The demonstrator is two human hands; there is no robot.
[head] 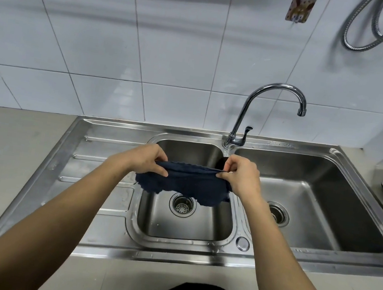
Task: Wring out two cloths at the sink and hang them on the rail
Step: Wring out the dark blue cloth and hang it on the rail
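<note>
Both hands, L [147, 159] & R [241, 176], pinch dark cloth [185, 184] taut over sink [182, 239]; prob. damp.

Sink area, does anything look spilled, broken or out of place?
Nothing stands out. Both hands, left hand and right hand, hold the dark blue cloth spread over the left basin. The faucet stands upright with no water running, and only small droplets sit on the steel.

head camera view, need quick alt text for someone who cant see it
Two bare hands, left hand and right hand, hold a dark blue cloth stretched between them above the smaller left basin of a steel double sink. A curved tap stands behind, its spout over the right basin, against a white tiled wall.
</note>
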